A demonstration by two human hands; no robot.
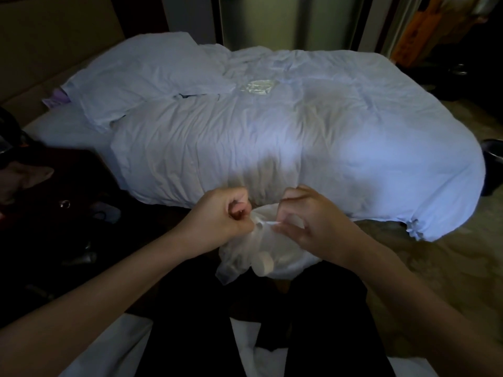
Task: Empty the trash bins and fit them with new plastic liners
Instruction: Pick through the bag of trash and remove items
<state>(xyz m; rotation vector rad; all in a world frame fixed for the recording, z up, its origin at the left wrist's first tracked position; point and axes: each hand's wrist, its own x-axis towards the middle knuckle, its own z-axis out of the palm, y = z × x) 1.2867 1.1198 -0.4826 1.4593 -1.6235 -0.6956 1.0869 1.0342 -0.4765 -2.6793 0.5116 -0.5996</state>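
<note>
a person's two hands worked at the neck of a white bag (285, 257) held over the lap, in front of the near edge of a bed (299, 137). the left hand (226, 213) was curled into a fist, its fingers pinching the gathered top of the bag. the right hand (307, 221) pinched a thin twisted strip of the same plastic between thumb and forefinger, its other fingers loosely bent. a pale round object (262, 263) showed through the bag's side. a crumpled piece of clear plastic (258, 87) lay on the white duvet, beside a pillow (147, 74). a dark bin (492, 159) with a shiny rim stood on the carpet (435, 254) at the bed's far right corner, well apart from the hands.
</note>
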